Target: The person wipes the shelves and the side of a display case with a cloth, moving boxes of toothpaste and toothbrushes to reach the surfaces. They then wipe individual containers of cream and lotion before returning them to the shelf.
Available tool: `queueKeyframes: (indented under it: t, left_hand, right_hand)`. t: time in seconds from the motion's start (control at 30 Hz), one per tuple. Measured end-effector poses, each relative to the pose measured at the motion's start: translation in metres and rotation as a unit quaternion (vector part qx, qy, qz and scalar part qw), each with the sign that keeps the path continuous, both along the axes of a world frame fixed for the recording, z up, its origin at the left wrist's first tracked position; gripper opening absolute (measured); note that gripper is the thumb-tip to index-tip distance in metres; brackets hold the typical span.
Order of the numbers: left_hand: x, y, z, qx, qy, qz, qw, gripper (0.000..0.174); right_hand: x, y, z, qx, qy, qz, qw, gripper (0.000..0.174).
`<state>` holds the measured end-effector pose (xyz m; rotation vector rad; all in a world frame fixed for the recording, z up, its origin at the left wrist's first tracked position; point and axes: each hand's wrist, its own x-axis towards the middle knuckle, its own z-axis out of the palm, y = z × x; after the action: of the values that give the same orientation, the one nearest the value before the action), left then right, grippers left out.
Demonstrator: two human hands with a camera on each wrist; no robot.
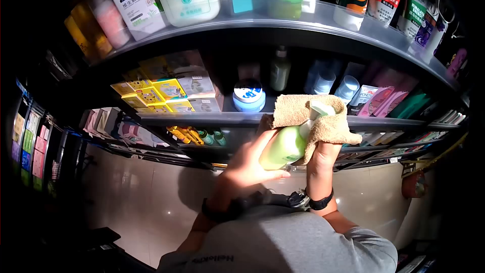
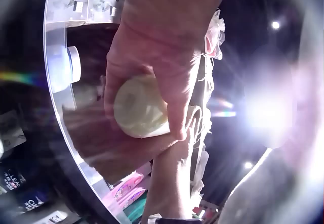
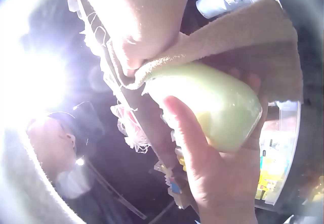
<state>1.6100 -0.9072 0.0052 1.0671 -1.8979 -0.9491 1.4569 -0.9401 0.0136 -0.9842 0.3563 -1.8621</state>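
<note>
A light green pump bottle [image 1: 284, 147] lies tilted in front of the shelf, its white pump [image 1: 320, 109] toward the upper right. The left hand [image 1: 248, 164] grips its lower body; in the left wrist view the left hand [image 2: 152, 57] has fingers and thumb around the round base [image 2: 140, 106]. A tan cloth [image 1: 331, 127] drapes over the right hand [image 1: 325, 155] and lies against the pump end. In the right wrist view the cloth [image 3: 243, 42] runs along the bottle [image 3: 207, 102], and the right hand [image 3: 147, 27] is partly covered by it, its fingertips hidden.
The middle shelf [image 1: 232, 118] holds yellow boxes [image 1: 169, 89], a blue-and-white jar [image 1: 249, 95], a dark-looking pump bottle [image 1: 280, 69] and pink tubes [image 1: 386, 102]. Larger bottles stand on the upper shelf [image 1: 242, 12]. Below lie more shelves and a tiled floor [image 1: 146, 192].
</note>
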Motion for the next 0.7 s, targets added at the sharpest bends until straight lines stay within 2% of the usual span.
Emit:
queueKeyframes:
  t: [0.07,0.1,0.17,0.2,0.23,0.33,0.43,0.5,0.57,0.7]
  left_hand:
    - [-0.001,0.0,-0.005,-0.045,0.016,0.039,0.998,0.072]
    - [0.0,0.0,-0.005,-0.042,0.017,0.034,0.998,0.072]
    - [0.001,0.002,-0.003,-0.096,-0.061,0.097,0.989,0.067]
    - [-0.001,0.006,0.003,-0.085,-0.04,0.111,0.989,0.061]
    - [-0.001,0.005,-0.001,-0.082,-0.04,0.103,0.99,0.061]
    - [0.001,0.006,-0.006,-0.172,-0.026,0.124,0.977,0.048]
    - [0.002,0.008,-0.008,-0.187,-0.014,0.132,0.973,0.047]
    - [0.001,0.009,-0.005,-0.178,0.014,0.129,0.975,0.049]
    - [0.0,0.01,-0.003,-0.15,0.053,0.123,0.98,0.052]
    - [-0.002,0.008,-0.003,-0.18,0.039,0.126,0.975,0.056]
  right_hand:
    - [0.002,0.002,0.002,0.008,0.005,0.005,1.0,0.042]
    - [0.001,0.004,0.003,0.025,0.012,0.026,0.999,0.043]
    - [-0.003,0.006,-0.002,0.058,0.02,0.052,0.997,0.047]
    - [-0.001,0.004,0.0,0.003,0.015,0.067,0.998,0.05]
    - [-0.001,0.004,-0.001,0.027,0.015,0.08,0.996,0.051]
    - [0.004,0.011,0.009,0.043,0.012,0.069,0.997,0.048]
    - [0.005,0.015,0.009,0.084,0.05,0.055,0.994,0.051]
    - [0.005,0.015,0.009,0.037,-0.008,0.12,0.992,0.043]
    - [0.003,0.014,0.008,0.033,0.0,0.122,0.992,0.044]
    - [0.003,0.009,0.0,0.022,0.003,0.113,0.993,0.049]
